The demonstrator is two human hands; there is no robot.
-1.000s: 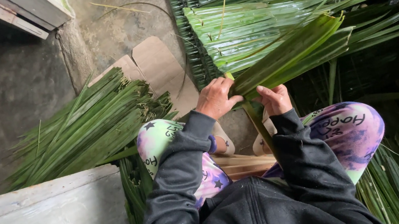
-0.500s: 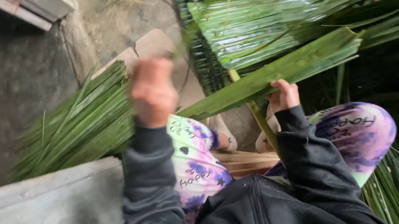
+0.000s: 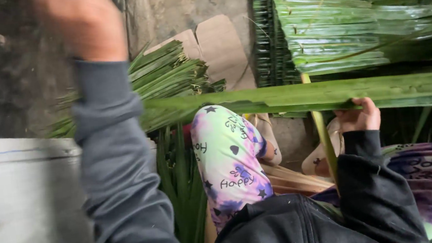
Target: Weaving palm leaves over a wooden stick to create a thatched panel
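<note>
- Head view: a long folded palm leaf (image 3: 303,97) lies crosswise above the knees, its long axis running left to right
- right hand (image 3: 359,118) is nearer, fingers curled around the leaf's lower edge
- left hand (image 3: 82,23) is raised high and blurred, well apart from the leaf; its fingers cannot be made out
- cut leaf bundle (image 3: 164,79) lies left, stacked woven leaves (image 3: 355,29) beyond

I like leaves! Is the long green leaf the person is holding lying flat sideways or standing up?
Sideways. The long green leaf runs level across the picture above the knees, gripped underneath by the right hand. The left hand is raised and blurred.
</note>
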